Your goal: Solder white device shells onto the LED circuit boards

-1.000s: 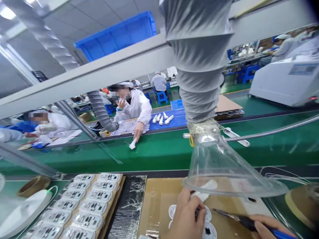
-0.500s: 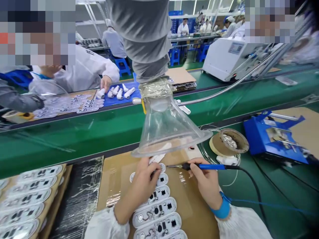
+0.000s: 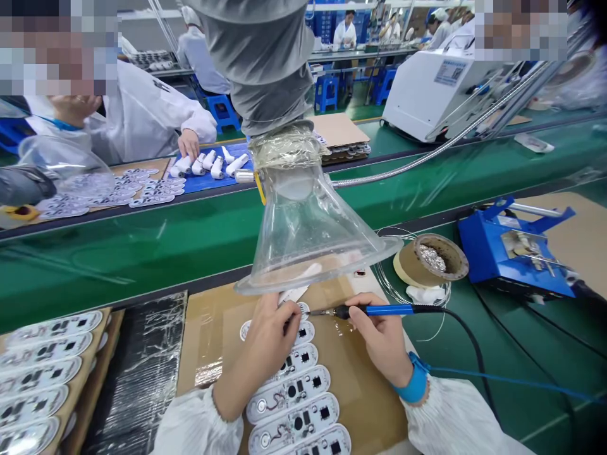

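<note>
My right hand (image 3: 382,344) grips a soldering iron (image 3: 391,309) by its blue handle. The iron's thin tip points left and meets the rounded end of a white oval part, just beside my left fingers. My left hand (image 3: 270,338) lies over that part with thumb and fingers pinched; whatever is between them is hidden. Below it runs a column of white oval parts with circuit boards (image 3: 294,388), partly covered by my left hand and wrist. A white elongated piece (image 3: 301,287) lies just beyond my left fingers, under the clear fume hood (image 3: 308,246).
Cardboard (image 3: 360,379) lies under the parts. More boards stand on stacked cardboard (image 3: 102,373) at left. At right are a wire spool (image 3: 458,268) with metal shavings and a blue stand (image 3: 493,253). Across the green line, a co-worker's hand (image 3: 188,144) touches white pieces.
The iron's tip has shifted slightly left, from just beside the part's end onto it. My left hand keeps its pinch. The whole view has shifted a little.
</note>
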Available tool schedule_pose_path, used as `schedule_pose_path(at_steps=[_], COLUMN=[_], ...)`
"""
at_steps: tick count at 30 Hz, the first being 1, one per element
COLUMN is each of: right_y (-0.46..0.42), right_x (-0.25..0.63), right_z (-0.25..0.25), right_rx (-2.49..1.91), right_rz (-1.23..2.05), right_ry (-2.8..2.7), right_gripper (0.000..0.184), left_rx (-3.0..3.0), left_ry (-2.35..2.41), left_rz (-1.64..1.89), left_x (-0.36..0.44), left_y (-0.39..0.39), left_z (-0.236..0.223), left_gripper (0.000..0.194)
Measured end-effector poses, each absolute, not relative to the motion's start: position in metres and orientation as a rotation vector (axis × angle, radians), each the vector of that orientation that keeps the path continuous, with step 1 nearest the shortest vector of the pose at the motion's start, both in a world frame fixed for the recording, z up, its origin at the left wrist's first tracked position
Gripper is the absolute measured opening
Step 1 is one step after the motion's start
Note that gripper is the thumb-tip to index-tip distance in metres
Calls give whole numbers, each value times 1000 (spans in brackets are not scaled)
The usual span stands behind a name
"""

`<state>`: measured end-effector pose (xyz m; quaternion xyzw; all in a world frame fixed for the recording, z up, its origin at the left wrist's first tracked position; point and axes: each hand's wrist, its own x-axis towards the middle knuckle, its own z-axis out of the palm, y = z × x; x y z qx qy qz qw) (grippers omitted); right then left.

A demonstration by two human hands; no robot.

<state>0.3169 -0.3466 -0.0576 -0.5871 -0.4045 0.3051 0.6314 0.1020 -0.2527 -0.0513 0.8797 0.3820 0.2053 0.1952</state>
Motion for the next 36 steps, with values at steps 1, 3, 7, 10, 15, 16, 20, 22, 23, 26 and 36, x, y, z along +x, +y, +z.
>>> schedule_pose_path(at_steps=[1, 3, 7, 10, 15, 16, 20, 22, 23, 26, 36], right_y=[-347, -347, -347, -347, -347, -347, -347, -348, -348, -349, -351], right_x=[317, 317, 317, 317, 317, 317, 317, 317, 317, 317, 318], right_z=[-57, -56, -54, -53, -54, -54, -55, -55, -55, -55, -59], right_rx=[-1340, -1326, -1304, -1301, -1291, -1291, -1296, -1291, -1287, -1285, -1273], right_rz=[700, 707, 701, 685, 650, 643, 628, 637, 641, 628, 640], right_ry=[-928, -931, -941, -955, -960, -962, -985, -992, -995, -999, -997], right_gripper=[12, 11, 6, 6, 6, 7, 10, 10, 11, 11, 12], left_rx=[2469, 2475, 2472, 2470, 2482, 2485, 2500, 2503, 2504, 2505, 2525], left_ry=[1073, 1078, 1086, 1086, 1066, 1063, 1051, 1039, 1033, 1021, 1001], left_rz=[571, 562, 558, 557, 583, 591, 606, 611, 614, 622, 641], left_x=[102, 103, 103, 103, 101, 101, 101, 102, 102, 102, 104], left_y=[-253, -253, -253, -253, -252, -252, -252, -251, -251, -251, -251], left_z=[-51, -50, -49, -50, -53, -53, -55, -55, -55, -55, -50], left_gripper=[22, 22, 22, 21, 21, 21, 22, 22, 22, 22, 22])
